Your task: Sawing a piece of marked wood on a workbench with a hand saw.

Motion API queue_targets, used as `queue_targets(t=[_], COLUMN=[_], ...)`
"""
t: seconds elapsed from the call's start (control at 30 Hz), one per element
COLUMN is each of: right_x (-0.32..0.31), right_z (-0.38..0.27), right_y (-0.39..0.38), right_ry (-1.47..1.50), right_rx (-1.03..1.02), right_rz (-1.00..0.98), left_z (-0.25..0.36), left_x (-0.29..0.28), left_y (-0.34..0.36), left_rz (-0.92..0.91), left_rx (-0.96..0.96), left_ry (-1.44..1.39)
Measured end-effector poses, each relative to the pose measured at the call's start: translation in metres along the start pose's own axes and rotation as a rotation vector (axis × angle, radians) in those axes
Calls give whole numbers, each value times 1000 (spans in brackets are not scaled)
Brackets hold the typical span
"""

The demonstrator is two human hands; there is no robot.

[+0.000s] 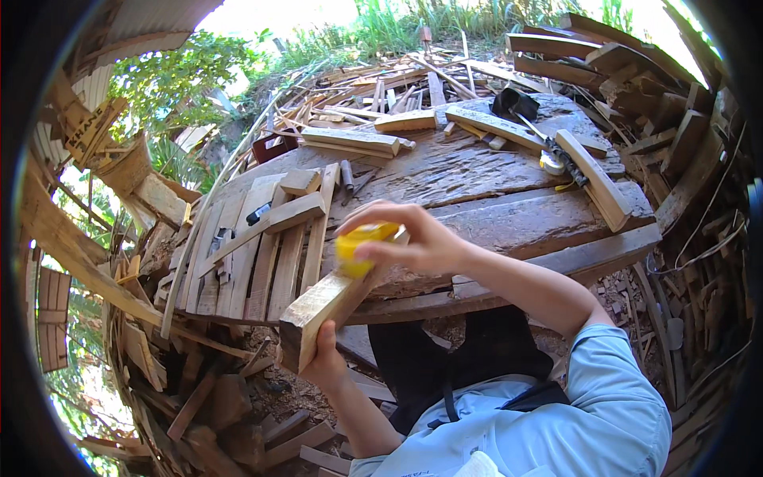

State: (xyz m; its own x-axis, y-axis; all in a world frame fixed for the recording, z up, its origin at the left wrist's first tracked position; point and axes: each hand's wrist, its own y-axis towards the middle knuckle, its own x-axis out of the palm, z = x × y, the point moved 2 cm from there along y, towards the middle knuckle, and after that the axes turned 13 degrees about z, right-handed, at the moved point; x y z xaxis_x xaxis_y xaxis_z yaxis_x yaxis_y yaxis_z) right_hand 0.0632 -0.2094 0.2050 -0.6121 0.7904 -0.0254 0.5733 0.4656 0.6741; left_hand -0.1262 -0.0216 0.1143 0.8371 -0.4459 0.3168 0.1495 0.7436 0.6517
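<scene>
A squared wooden block (pixel 327 300) is held tilted over the front edge of the workbench, its dark end grain toward me. My left hand (pixel 326 362) is closed around the near end of the block from below, thumb up along its side. On the block's upper face, my right hand (pixel 413 237) grips a small rounded yellow tool (pixel 362 248). Motion blur keeps me from telling its exact kind. The far end of the block is partly hidden behind my right hand.
The rough plank workbench (pixel 485 207) carries loose wooden pieces (pixel 350 141), a metal cylinder (pixel 346 175), a round tape-measure-like item (pixel 551 163) and a long board (pixel 592 179). Wood scraps (pixel 230 405) pile below left; stacked timber (pixel 683 151) stands at right.
</scene>
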Motion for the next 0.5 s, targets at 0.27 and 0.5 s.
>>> queue_targets(t=[0.27,0.5], right_x=[-33,20], right_z=[104,-18], right_y=[-29,-9], right_ry=[-139,68], right_rx=[277,-5], right_rz=[247,227], left_z=[13,31], left_x=[32,47], left_y=[16,22], left_rz=[101,151], left_rx=[-59,47], left_ry=[-4,83])
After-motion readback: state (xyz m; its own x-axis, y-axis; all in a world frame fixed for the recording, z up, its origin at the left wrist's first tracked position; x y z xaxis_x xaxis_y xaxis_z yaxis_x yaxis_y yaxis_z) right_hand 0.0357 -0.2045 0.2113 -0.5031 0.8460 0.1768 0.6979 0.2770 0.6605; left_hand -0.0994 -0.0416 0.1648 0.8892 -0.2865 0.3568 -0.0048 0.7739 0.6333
